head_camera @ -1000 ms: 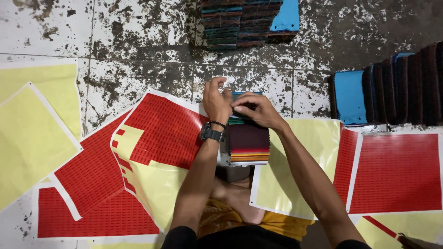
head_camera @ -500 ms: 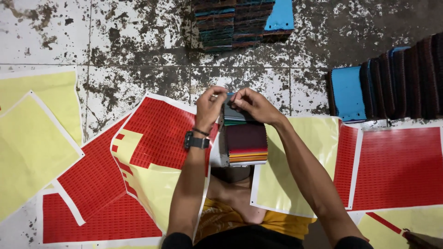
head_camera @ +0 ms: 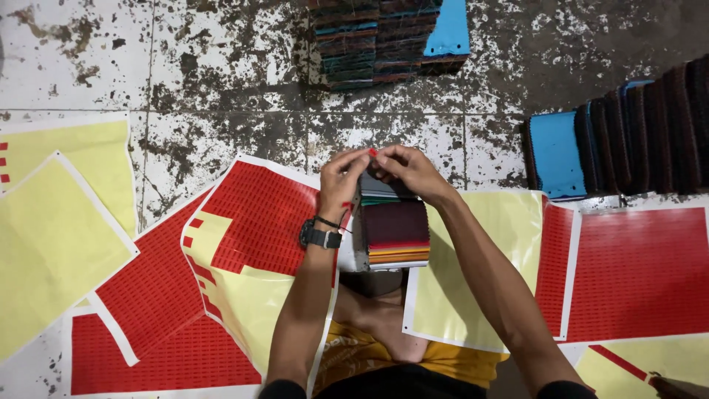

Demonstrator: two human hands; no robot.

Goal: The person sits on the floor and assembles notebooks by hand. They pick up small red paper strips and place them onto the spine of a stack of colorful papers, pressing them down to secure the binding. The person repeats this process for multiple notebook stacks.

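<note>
Well, starting at the left, I see yellow backing sheets (head_camera: 52,244) spread on the stained tile floor (head_camera: 221,66), and next to them red sticker sheets (head_camera: 258,214), some partly peeled down to the yellow. My left hand (head_camera: 341,181), with a black watch (head_camera: 319,237) on the wrist, pinches the top edge of the swatch book (head_camera: 393,233) between thumb and fingertips. The book rests on my lap, between my 2 forearms, its fanned fabric leaves showing dark maroon over thin orange and green strips. My right hand (head_camera: 408,168) meets the left at the same top edge, its fingers closed on a small red sticker (head_camera: 372,152) there; how firmly it is held I cannot tell.

I judge the book to be light but floppy: soft cloth leaves bound at 1 end, apt to splay or slide unless gripped near the binding or supported from beneath. The sticker is thin, tacky and easily creased, best held by its very edge.

Further right lie another yellow sheet (head_camera: 487,266) and more red sheets (head_camera: 635,273). Beyond them stands a row of dark books with blue covers (head_camera: 561,155), and another stack (head_camera: 384,37) sits at the top.
</note>
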